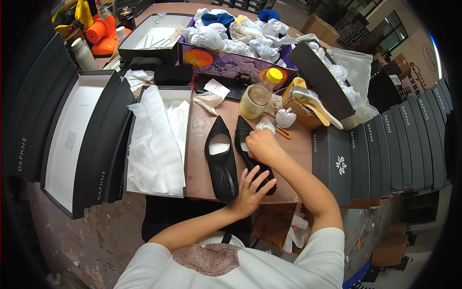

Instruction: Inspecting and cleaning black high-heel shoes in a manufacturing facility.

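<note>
Two black pointed mules lie side by side on the table, toes pointing away from me. The left shoe is untouched and shows a pale insole. My left hand rests with spread fingers on the heel end of the right shoe. Over that shoe's front opening, my right hand is closed, fingertips down. A crumpled white wad shows past its knuckles and seems gripped in it; whether it is cloth or paper I cannot tell. My right hand hides part of the shoe's opening.
An open shoebox with white tissue stands left of the shoes. Beyond them are a jar, a yellow-capped bottle, a brush and a purple box of paper wads. Dark shoeboxes line the right; more stand left.
</note>
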{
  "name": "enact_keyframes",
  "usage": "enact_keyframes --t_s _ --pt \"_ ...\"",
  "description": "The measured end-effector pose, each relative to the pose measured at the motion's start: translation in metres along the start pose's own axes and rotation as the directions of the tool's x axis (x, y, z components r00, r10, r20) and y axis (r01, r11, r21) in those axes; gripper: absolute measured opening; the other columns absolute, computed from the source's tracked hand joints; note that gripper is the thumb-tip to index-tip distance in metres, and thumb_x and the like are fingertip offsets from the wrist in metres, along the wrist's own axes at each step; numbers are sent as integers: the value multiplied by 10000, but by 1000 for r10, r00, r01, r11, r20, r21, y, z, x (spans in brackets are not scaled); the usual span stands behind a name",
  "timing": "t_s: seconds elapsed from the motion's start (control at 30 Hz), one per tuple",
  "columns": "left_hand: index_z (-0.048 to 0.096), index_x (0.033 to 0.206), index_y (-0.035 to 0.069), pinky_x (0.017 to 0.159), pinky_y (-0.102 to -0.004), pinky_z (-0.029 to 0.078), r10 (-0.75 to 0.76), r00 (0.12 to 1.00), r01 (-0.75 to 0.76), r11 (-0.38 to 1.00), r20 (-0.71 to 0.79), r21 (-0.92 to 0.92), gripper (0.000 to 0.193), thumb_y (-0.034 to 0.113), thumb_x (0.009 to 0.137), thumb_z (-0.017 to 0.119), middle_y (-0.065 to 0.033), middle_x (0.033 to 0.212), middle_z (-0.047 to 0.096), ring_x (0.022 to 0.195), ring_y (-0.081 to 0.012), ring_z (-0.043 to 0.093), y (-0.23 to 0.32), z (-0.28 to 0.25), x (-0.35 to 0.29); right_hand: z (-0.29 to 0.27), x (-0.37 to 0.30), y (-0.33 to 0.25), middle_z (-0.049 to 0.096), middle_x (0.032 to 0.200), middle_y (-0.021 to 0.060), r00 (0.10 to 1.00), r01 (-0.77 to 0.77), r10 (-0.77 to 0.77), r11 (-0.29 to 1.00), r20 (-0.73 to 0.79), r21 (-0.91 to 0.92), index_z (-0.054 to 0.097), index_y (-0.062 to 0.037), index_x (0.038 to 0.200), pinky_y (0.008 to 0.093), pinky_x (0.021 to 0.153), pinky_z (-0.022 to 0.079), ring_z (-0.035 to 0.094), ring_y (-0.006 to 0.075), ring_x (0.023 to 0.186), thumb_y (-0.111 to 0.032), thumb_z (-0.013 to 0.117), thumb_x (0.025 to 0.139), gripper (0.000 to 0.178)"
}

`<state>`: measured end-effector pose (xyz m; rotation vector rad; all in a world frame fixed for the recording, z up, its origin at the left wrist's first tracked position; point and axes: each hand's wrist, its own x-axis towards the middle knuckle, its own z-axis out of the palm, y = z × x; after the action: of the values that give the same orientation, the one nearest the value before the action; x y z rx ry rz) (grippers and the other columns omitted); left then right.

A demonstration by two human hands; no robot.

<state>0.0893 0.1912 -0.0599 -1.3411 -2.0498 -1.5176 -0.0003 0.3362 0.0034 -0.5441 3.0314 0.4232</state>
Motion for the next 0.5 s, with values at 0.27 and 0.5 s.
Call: enact_keyframes --t_s 0.27,0.5 --pt "491 1285 165 1034 -530 268 36 998 -34 999 -44 37 686 -18 639 634 -75 1327 424 1306 -320 314 -11 7 -7 19 2 -13 629 643 80 978 89 -109 989 -176 -121 648 -83 615 319 557 461 638 213 628 -141 696 581 83" --pt "505 1280 174 1023 -515 275 28 1000 -27 997 -11 76 671 13 647 658 -75 1337 422 1316 -302 302 -12 3 -7 -100 -37 0 579 651 100 881 -382 355 924 -312 -30 577 -55 638 376 571 469 599 275 638 -132 701 654 148"
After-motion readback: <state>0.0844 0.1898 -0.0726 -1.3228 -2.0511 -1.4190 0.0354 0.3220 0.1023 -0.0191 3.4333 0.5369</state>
